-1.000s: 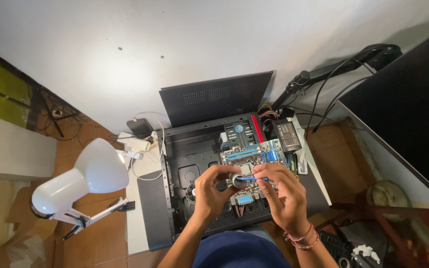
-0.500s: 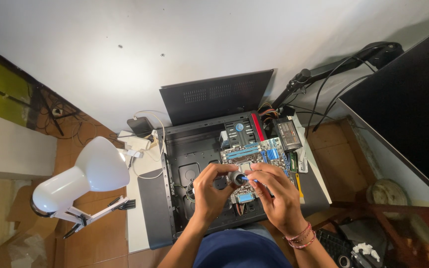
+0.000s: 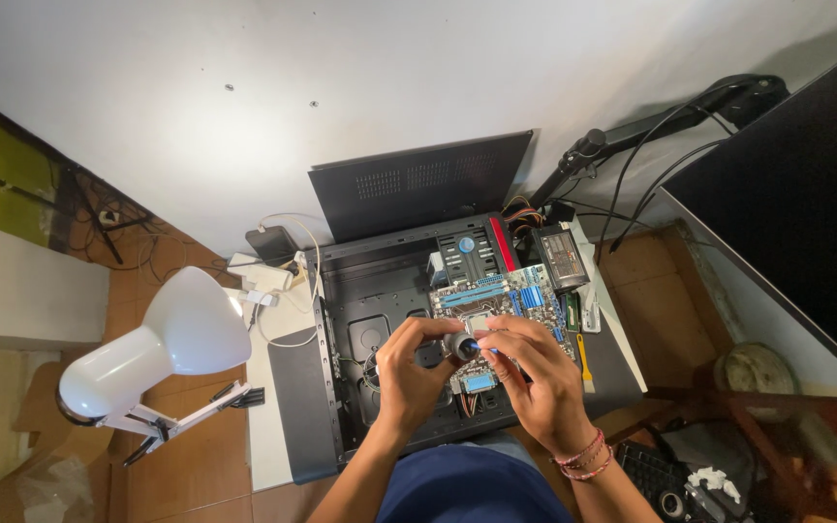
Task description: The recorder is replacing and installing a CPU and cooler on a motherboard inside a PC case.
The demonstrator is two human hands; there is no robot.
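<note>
Holding a small dark round part over the motherboard.
Left hand pinches it; right hand curls around a blue-tipped tool, both wrists bent inward.

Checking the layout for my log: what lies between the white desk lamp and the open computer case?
In the head view, between the white lamp and the open case lies a strip of white tabletop with a looped white cable.

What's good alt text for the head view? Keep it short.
Seen from above, a person's left hand and right hand meet over a small round dark part above the blue circuit board in an open black computer case. A white desk lamp stands to the left, and a black side panel leans on the wall behind.
</note>
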